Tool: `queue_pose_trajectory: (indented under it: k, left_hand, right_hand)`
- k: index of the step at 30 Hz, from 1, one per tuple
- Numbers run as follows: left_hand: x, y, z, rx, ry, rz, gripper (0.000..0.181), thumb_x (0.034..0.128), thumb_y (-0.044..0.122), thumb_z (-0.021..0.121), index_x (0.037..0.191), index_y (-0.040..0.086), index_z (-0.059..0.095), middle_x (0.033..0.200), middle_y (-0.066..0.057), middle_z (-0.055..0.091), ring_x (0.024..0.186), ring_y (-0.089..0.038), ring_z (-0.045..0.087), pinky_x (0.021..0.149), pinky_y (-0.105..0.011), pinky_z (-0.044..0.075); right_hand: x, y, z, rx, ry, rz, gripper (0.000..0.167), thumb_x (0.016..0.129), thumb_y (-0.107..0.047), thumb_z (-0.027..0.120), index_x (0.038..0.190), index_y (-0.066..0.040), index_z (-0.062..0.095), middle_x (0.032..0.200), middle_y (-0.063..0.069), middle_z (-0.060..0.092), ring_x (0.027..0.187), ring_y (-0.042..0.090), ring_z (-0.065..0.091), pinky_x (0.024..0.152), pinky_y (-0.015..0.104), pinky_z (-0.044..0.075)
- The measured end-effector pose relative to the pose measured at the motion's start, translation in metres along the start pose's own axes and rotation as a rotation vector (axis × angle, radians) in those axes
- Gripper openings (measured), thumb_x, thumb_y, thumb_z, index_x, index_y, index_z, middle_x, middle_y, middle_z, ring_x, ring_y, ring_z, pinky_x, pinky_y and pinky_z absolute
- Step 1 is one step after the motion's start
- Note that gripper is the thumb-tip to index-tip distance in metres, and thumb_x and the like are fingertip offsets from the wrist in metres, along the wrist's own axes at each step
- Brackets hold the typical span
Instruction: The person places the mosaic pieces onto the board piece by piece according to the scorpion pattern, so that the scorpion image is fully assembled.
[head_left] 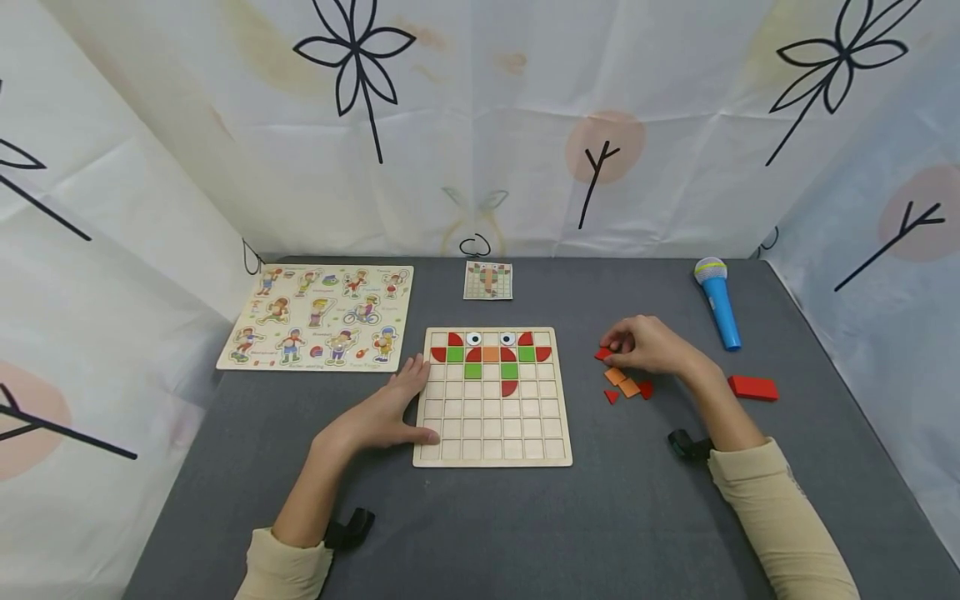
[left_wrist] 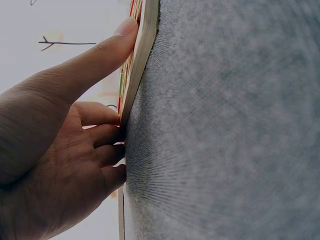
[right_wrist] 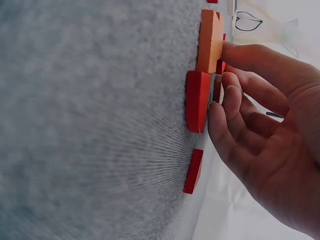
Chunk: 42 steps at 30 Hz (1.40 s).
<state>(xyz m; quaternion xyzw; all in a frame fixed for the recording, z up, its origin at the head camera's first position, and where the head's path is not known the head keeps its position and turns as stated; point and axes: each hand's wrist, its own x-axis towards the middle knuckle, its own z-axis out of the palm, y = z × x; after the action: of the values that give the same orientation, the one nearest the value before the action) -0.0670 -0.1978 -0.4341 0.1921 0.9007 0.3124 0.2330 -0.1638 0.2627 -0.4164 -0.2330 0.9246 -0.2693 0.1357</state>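
Observation:
The wooden grid board [head_left: 491,454] holds red, green and orange pieces and two eye pieces in its upper rows. My left hand [head_left: 382,414] rests along its left edge, fingers and thumb spread; in the left wrist view the thumb of that hand [left_wrist: 65,130] touches the rim. At the right, my right hand [head_left: 651,346] pinches a red piece [head_left: 603,354] between thumb and fingers, low over the table. Orange pieces [head_left: 615,377] and other red pieces [head_left: 612,397] lie just below it. In the right wrist view, the right hand [right_wrist: 272,120] is beside an orange piece [right_wrist: 207,42].
A printed picture board [head_left: 322,317] lies at the left. A small pattern card [head_left: 487,281] is behind the grid board. On the right are a blue toy microphone [head_left: 722,308] and a red block [head_left: 753,388], near my right forearm. White patterned cloth surrounds the table.

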Motion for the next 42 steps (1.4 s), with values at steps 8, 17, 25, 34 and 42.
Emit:
queue_pose_trajectory:
  k: [8, 17, 25, 34, 42]
  left_hand:
    - [-0.003, 0.001, -0.001, -0.044, 0.007, 0.039, 0.125, 0.0871, 0.048, 0.090, 0.171, -0.005, 0.015, 0.182, -0.027, 0.001, 0.170, -0.048, -0.001, 0.135, -0.072, 0.010]
    - [-0.001, 0.001, 0.000, 0.005, 0.004, -0.005, 0.119, 0.0904, 0.038, 0.090, 0.171, -0.006, 0.014, 0.182, -0.026, 0.001, 0.171, -0.046, 0.001, 0.137, -0.067, 0.011]
    - [-0.001, 0.001, -0.001, -0.017, 0.004, -0.003, 0.122, 0.0888, 0.042, 0.090, 0.172, -0.004, 0.014, 0.183, -0.025, 0.001, 0.171, -0.046, 0.000, 0.136, -0.069, 0.011]
    - [0.001, -0.009, 0.003, -0.041, 0.026, 0.041, 0.125, 0.0875, 0.051, 0.089, 0.173, -0.002, 0.015, 0.183, -0.025, 0.003, 0.171, -0.046, 0.002, 0.135, -0.070, 0.012]
    - [0.002, -0.005, 0.002, -0.019, 0.005, 0.002, 0.123, 0.0889, 0.045, 0.090, 0.172, -0.004, 0.013, 0.183, -0.024, 0.000, 0.171, -0.045, -0.001, 0.137, -0.067, 0.010]
  right_hand:
    - [0.000, -0.003, 0.005, -0.011, 0.024, 0.001, 0.015, 0.093, -0.013, 0.085, 0.102, -0.003, 0.079, 0.089, 0.005, 0.077, 0.080, 0.010, 0.066, 0.070, 0.020, 0.055]
    - [-0.001, -0.023, 0.008, 0.134, 0.053, -0.050, 0.021, 0.092, -0.011, 0.086, 0.108, -0.001, 0.077, 0.095, 0.007, 0.079, 0.084, 0.011, 0.073, 0.076, 0.018, 0.061]
    - [0.004, -0.040, 0.022, 0.300, 0.019, -0.118, 0.022, 0.092, -0.008, 0.086, 0.112, -0.004, 0.076, 0.097, 0.006, 0.078, 0.085, 0.007, 0.073, 0.080, 0.022, 0.064]
    - [0.015, -0.066, 0.038, 0.443, -0.046, -0.162, 0.018, 0.093, -0.007, 0.085, 0.108, -0.005, 0.074, 0.104, 0.011, 0.079, 0.086, 0.015, 0.078, 0.082, 0.023, 0.065]
    - [0.028, -0.085, 0.051, 0.519, -0.139, -0.218, 0.027, 0.095, -0.004, 0.082, 0.120, -0.001, 0.072, 0.120, 0.019, 0.071, 0.090, 0.031, 0.083, 0.082, 0.027, 0.065]
